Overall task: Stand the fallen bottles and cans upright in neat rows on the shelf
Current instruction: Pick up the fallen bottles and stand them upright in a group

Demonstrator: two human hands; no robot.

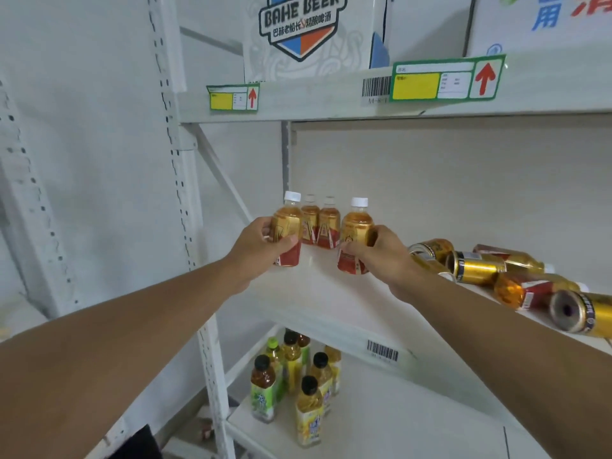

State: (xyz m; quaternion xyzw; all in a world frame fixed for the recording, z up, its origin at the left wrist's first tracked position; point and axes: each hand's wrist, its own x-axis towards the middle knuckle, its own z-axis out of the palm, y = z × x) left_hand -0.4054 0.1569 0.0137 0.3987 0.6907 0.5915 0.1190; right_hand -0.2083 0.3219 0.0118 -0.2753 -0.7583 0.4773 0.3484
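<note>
My left hand (261, 248) grips an upright tea bottle (287, 226) with a white cap and red label at the left end of the middle shelf (331, 303). My right hand (381, 256) grips a second upright tea bottle (356, 233) of the same kind. Two more tea bottles (319, 223) stand upright behind and between them. To the right, gold cans (473, 266) and tea bottles (530, 289) lie on their sides in a heap; another gold can (579, 313) lies at the shelf's right edge.
White shelf posts (185, 226) rise at the left. The upper shelf (331, 94) carries price tags and a beer carton (304, 31). The lower shelf (381, 419) holds several upright bottles with dark caps (298, 376).
</note>
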